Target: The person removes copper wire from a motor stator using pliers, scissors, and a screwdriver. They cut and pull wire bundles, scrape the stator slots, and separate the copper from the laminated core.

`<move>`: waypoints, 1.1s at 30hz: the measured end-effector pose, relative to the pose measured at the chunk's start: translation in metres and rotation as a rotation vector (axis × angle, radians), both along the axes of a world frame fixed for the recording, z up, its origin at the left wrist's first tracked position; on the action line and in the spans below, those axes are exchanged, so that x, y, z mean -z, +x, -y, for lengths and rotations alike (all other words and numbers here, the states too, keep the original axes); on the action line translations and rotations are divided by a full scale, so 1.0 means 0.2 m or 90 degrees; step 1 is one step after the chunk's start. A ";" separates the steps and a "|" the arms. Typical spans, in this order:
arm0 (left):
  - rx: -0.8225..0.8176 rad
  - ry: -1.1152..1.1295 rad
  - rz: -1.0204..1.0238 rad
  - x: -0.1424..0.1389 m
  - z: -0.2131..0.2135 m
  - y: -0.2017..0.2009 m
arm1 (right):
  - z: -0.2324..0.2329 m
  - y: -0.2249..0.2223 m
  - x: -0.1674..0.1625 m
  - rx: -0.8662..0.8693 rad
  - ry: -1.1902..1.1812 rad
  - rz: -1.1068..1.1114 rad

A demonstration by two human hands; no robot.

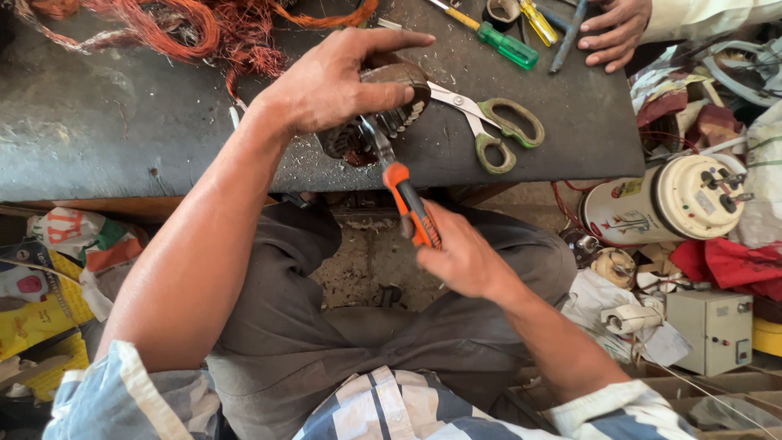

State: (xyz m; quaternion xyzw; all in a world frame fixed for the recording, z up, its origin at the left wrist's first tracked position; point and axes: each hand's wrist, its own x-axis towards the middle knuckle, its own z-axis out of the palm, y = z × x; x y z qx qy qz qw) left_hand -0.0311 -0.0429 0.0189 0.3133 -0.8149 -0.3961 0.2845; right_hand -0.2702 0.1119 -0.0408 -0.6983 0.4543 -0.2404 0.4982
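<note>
left hand [338,81] clamps the stator [383,110] at the counter [122,122] edge while right hand [460,257] grips orange-handled pliers [407,200]; best to keep the stator pinned and pull straight, avoiding slips.

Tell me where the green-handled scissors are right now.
In the head view, the green-handled metal scissors lie open on the dark worktop, just right of the left hand, below the green screwdriver.

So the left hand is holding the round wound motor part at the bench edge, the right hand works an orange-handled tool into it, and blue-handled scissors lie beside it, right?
Not quite: the head view shows the scissors have green handles, not blue. The rest holds: the left hand grips the round wound motor part at the bench edge, and the right hand works the orange-handled tool into it.
</note>
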 end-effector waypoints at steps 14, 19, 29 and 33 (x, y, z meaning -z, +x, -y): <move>-0.018 0.062 0.018 -0.03 0.00 -0.01 | -0.04 -0.07 0.02 -0.022 0.148 0.157; 0.020 0.064 -0.013 -0.02 0.01 0.00 | -0.04 -0.11 0.12 -0.053 0.460 0.612; 0.035 0.030 -0.014 0.01 0.02 0.00 | -0.06 -0.01 0.21 0.019 0.551 0.759; 0.034 0.001 -0.013 0.01 0.02 0.00 | -0.08 -0.02 0.18 0.022 0.575 0.702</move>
